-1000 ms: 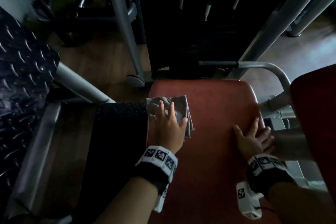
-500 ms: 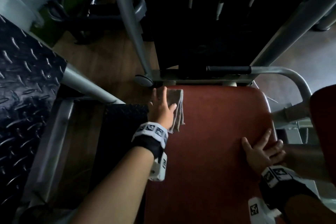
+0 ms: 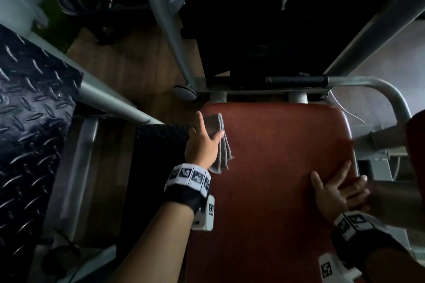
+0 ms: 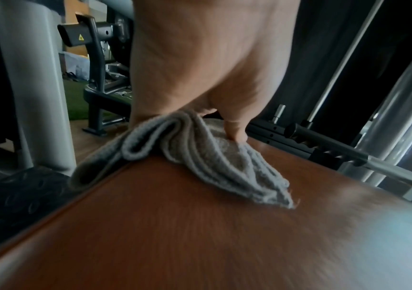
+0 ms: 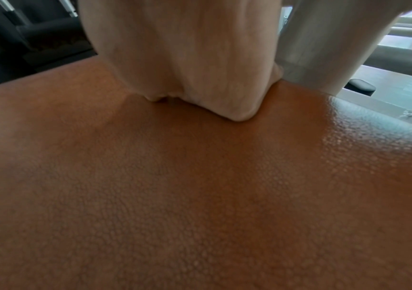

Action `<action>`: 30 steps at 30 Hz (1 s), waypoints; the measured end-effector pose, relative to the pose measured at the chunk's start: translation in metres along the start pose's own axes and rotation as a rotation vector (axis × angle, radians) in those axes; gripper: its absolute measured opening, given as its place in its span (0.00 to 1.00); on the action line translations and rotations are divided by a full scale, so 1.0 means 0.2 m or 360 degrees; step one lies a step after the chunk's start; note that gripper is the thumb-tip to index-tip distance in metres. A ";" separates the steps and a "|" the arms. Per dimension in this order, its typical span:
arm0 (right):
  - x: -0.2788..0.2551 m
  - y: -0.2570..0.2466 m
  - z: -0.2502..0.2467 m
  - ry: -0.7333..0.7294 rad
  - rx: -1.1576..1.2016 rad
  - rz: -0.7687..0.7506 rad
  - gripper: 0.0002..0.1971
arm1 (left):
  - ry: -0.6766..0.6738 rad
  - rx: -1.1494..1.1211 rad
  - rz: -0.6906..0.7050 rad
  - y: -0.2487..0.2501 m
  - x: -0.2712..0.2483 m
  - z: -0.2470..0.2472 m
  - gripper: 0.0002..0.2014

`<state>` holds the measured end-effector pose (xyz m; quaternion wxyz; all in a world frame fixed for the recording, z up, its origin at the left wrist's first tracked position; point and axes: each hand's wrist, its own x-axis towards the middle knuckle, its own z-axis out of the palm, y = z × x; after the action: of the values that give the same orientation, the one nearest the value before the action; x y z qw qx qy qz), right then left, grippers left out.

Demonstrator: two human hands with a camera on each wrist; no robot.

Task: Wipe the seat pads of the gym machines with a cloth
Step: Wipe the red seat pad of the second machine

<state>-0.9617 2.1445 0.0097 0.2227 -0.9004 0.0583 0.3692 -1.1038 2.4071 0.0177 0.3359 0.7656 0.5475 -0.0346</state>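
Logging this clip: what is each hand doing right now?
Left hand: open, fingers pressing the grey cloth onto the red seat pad.
Right hand: open, resting on the pad.

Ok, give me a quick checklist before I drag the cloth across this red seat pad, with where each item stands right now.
1. Cloth under left hand: ok, fingers press it flat.
2. Cloth on the seat pad: partly, one fold hangs over the left edge.
3. Right hand bracing pad: ok, flat near the right edge.
4. Wiping path: ok, bare pad between the hands.
5. Cloth damp or clean: cannot tell.
6. Pad already wiped: cannot tell.
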 end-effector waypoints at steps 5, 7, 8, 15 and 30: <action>0.02 0.05 0.06 0.0434 -0.0280 -0.0077 0.42 | -0.0060 -0.0100 0.0088 0.01 0.14 -0.04 0.40; 0.03 0.06 0.06 0.0435 -0.0282 -0.0068 0.42 | -0.0006 -0.0080 0.0137 -0.03 0.08 -0.03 0.39; 0.03 0.05 0.06 0.0440 -0.0281 -0.0060 0.42 | 0.0033 -0.0057 0.0159 -0.05 0.02 -0.01 0.38; 0.06 0.09 0.09 0.0487 -0.0267 -0.0124 0.45 | 0.0035 -0.0151 0.0145 -0.09 0.08 0.02 0.37; 0.09 0.09 0.08 0.0401 -0.0221 -0.0093 0.44 | 0.0126 -0.0203 0.0323 -0.29 -0.33 0.06 0.38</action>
<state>-0.9635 2.1360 -0.0192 0.1615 -0.9541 0.0338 0.2498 -1.1760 2.3560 0.0080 0.3638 0.7950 0.4811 0.0646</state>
